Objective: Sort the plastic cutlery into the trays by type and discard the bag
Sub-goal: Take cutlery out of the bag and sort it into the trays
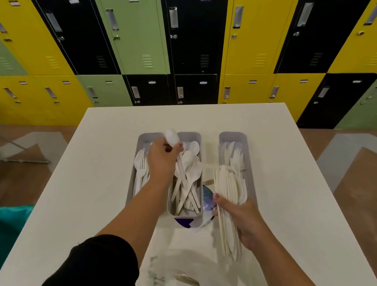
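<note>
Over the middle tray (pixel 195 214), her left hand (pixel 161 161) grips 1 white spoon (pixel 174 139), while just right of it her right hand (pixel 248 221) clasps a bundle of knives (pixel 229 191).

A black sleeve (pixel 97 266) covers the left upper arm; forearms bare.

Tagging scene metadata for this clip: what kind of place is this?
Probably a locker room or a staff or school break area. A wall of yellow, green and black lockers stands behind a plain white table, on a wood-look floor. The grey cutlery trays suggest a canteen setup.
</note>
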`<action>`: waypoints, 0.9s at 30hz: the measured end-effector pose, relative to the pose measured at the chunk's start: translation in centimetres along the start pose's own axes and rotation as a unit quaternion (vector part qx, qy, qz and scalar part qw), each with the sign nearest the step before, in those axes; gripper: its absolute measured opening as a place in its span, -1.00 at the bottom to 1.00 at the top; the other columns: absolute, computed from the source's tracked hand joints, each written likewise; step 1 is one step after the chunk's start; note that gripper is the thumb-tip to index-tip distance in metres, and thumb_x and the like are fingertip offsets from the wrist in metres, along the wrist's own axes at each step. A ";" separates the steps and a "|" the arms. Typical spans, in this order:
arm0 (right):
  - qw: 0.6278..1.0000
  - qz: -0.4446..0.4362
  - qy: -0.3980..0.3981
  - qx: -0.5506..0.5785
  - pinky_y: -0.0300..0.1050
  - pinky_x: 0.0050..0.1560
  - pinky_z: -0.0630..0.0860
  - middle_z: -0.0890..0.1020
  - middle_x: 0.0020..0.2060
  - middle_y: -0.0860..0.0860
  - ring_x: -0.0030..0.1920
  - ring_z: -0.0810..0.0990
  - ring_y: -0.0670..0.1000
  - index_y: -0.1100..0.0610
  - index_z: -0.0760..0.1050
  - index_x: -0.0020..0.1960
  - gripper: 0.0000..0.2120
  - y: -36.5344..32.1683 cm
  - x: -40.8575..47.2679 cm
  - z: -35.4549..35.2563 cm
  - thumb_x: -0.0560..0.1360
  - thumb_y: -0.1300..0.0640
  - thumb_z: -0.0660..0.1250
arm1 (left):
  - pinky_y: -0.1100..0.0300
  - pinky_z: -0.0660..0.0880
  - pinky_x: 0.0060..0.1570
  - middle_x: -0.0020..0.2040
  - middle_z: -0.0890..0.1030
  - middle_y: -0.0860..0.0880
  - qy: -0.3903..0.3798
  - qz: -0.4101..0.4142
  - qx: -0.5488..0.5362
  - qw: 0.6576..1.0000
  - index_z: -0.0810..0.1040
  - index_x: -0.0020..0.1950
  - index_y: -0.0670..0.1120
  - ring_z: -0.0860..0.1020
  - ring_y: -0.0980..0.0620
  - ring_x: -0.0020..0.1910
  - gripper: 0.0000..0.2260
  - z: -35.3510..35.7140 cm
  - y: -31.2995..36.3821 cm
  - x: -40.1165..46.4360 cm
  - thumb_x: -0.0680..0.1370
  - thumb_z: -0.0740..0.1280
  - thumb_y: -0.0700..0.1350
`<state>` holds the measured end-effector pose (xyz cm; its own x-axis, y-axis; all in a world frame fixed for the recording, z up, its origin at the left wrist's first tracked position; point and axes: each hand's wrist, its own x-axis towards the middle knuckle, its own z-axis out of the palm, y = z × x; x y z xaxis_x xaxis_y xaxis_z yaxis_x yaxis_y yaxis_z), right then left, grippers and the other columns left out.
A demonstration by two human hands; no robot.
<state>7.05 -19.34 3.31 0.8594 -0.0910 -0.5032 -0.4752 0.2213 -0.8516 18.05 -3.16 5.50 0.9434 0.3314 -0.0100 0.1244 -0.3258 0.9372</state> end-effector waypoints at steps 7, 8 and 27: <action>0.999 0.012 0.021 0.022 0.05 -0.04 0.61 0.69 -0.12 0.17 -0.17 0.68 0.12 0.20 0.60 0.03 -0.74 0.0 0.2 0.0 0.37 0.18 0.49 | 0.22 0.37 0.04 0.17 0.54 -0.12 -0.089 0.035 0.152 0.984 0.46 0.24 -0.18 0.51 -0.05 0.12 -0.69 0.4 -2.8 -1.5 0.53 0.34 -0.13; 0.999 0.014 0.023 0.021 0.06 -0.03 0.61 0.69 -0.11 0.18 -0.16 0.68 0.13 0.20 0.60 0.04 -0.73 0.1 0.2 -0.1 0.36 0.19 0.49 | 0.23 0.35 0.05 0.19 0.52 -0.12 -0.074 0.058 0.151 0.984 0.45 0.26 -0.17 0.50 -0.05 0.15 -0.70 0.5 -2.6 -1.9 0.55 0.31 -0.12; 0.995 0.019 0.054 0.087 -0.19 -0.43 0.55 0.64 -0.45 0.07 -0.45 0.62 -0.02 0.18 0.58 -0.11 -0.93 0.3 -0.5 -2.2 0.42 0.29 0.42 | 0.17 0.45 -0.01 -0.06 0.62 -0.16 -0.226 0.111 0.290 0.923 0.60 0.06 -0.27 0.50 0.02 -0.11 -0.81 4.6 -1.0 -1.7 0.54 0.22 -0.32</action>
<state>6.10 -21.41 2.98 0.8119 -0.1816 -0.5548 -0.4581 0.3908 -0.7984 17.70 -7.48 2.98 0.9810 -0.1614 -0.1080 -0.0673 -0.8044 0.5903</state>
